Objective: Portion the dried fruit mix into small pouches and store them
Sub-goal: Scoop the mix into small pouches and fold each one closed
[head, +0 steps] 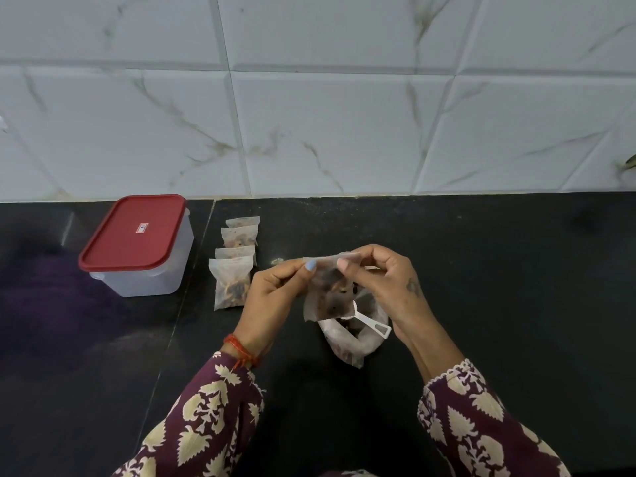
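Bare counter right of the hands; left, filled pouches just beside the lidded box.

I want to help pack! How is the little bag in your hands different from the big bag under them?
The small pouch is held up in the air, pinched at its top by the left hand and right hand; the big bag sits on the counter. The pouch is smaller and flatter; the big bag is bulgy and open, with a white scoop poking out. Both are see-through plastic with dark fruit inside.
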